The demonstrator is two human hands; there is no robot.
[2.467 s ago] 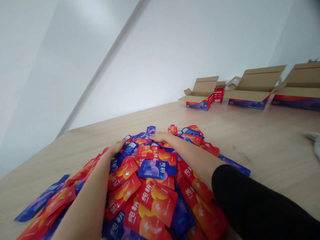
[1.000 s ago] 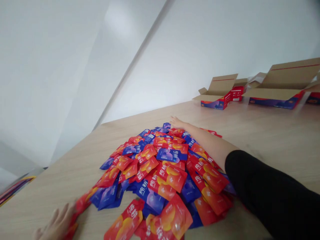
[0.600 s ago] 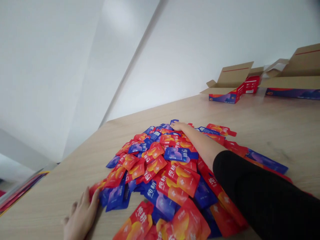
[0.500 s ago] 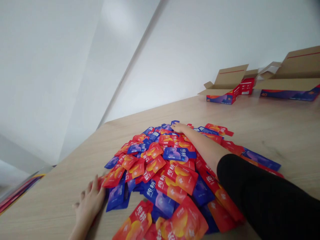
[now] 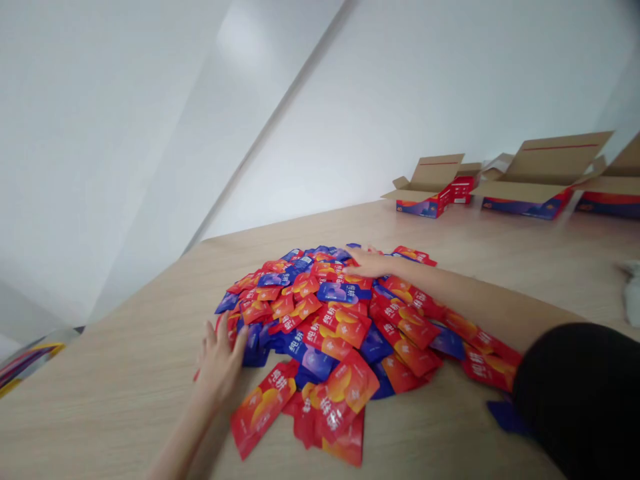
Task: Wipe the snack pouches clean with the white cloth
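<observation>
Heap of red & blue foil sachets [image 5: 310, 313] lies on desk [image 5: 125, 380], L hand [image 5: 220, 360] at near-left edge, R hand [image 5: 367, 262] flat on far side. Fingers [image 5: 210, 340] of both hands spread, released, nothing gripped. Sachets judged light, soft, slippery; take by flat edges, singly, or sweep in bulk.

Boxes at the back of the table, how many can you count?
4. An open cardboard box is leftmost, a small red box sits just behind it, a wider open box comes next, and a last open box is cut off at the right edge. More could be hidden behind them.
</observation>
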